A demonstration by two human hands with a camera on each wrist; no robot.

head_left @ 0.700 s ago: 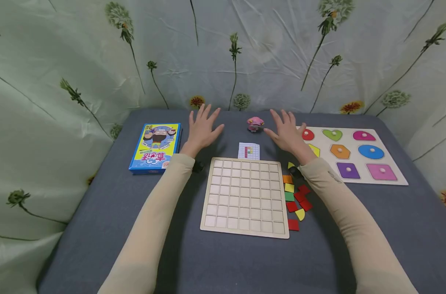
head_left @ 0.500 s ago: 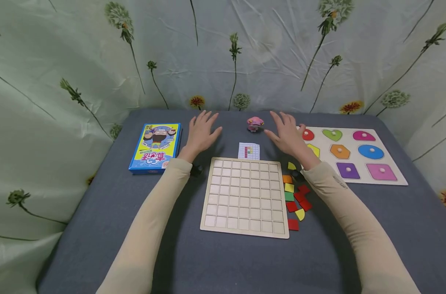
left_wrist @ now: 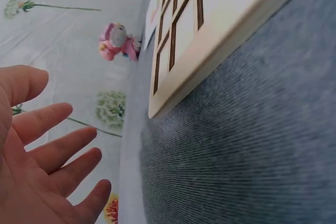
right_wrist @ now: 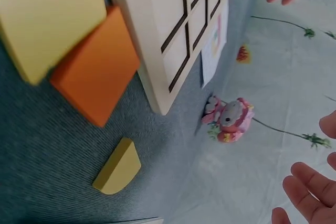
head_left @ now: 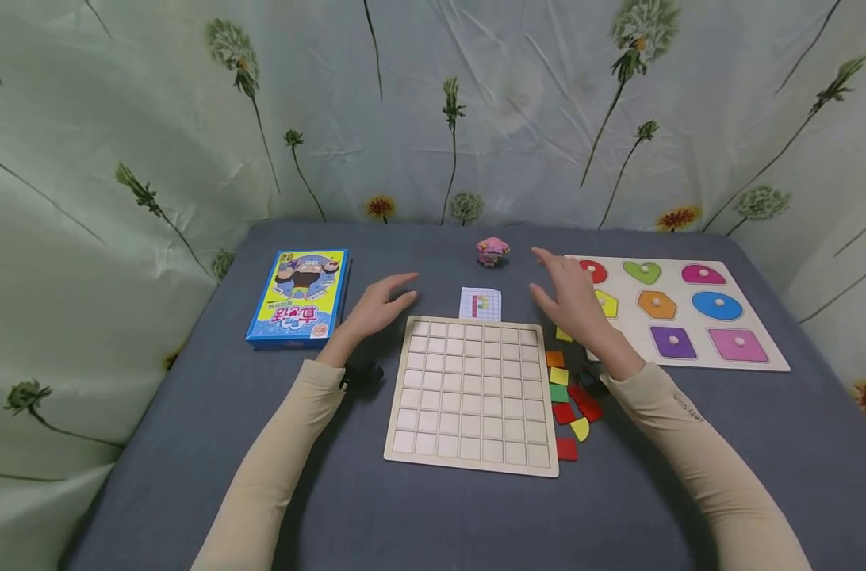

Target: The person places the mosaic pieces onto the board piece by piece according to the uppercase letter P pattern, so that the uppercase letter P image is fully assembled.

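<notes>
Both hands hover with fingers spread, holding nothing: left hand (head_left: 376,305) beside the grid board (head_left: 472,395), right hand (head_left: 572,301) above the colored tiles (head_left: 570,392). The writing on the blue box (head_left: 299,297) is too small to read.

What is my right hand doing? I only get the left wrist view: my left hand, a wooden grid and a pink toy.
Observer: Your right hand is open and holds nothing, by the left edge of a shape puzzle board.
Operator: Are there any colourful pieces?
Observer: Yes, loose coloured tiles lie along the right edge of the wooden grid.
Operator: What's on the other side?
Observer: A blue box lies flat, left of your left hand.
</notes>
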